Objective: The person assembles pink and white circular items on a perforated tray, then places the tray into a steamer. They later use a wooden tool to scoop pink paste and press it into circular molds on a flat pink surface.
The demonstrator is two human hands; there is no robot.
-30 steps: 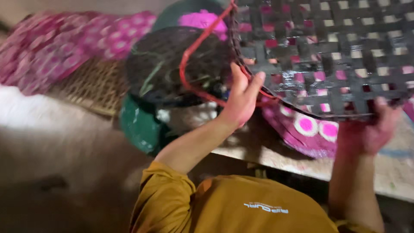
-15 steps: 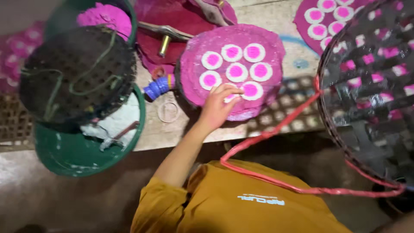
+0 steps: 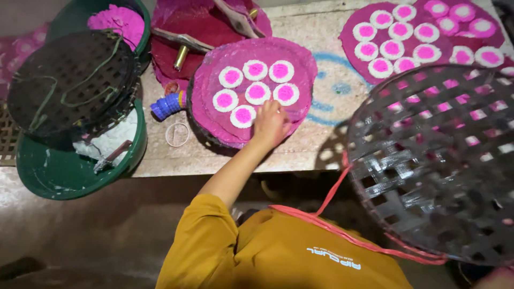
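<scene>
My left hand (image 3: 270,126) lies on a round tray lined with pink paper (image 3: 211,126), its fingertips beside the lowest of several white discs with pink centres (image 3: 257,69). I see nothing held in it. A large dark woven tray (image 3: 428,160) with a red cord (image 3: 332,195) on its rim hangs tilted over the table's right side. Only a sliver of my right hand (image 3: 500,275) shows under that tray's lower edge, at the bottom right corner, holding it up.
More pink-centred discs lie on a pink sheet (image 3: 348,32) at the back right of the stone table (image 3: 321,53). At the left a green basin (image 3: 59,179) carries a dark woven lid (image 3: 69,80). A blue ribbed piece (image 3: 167,104), a ring (image 3: 176,134) and a brass tube (image 3: 181,56) lie close by.
The woven tray has swung from over the table to the right side, uncovering the pink-lined tray. My left hand let go of its rim and now rests on the pink-lined tray.
</scene>
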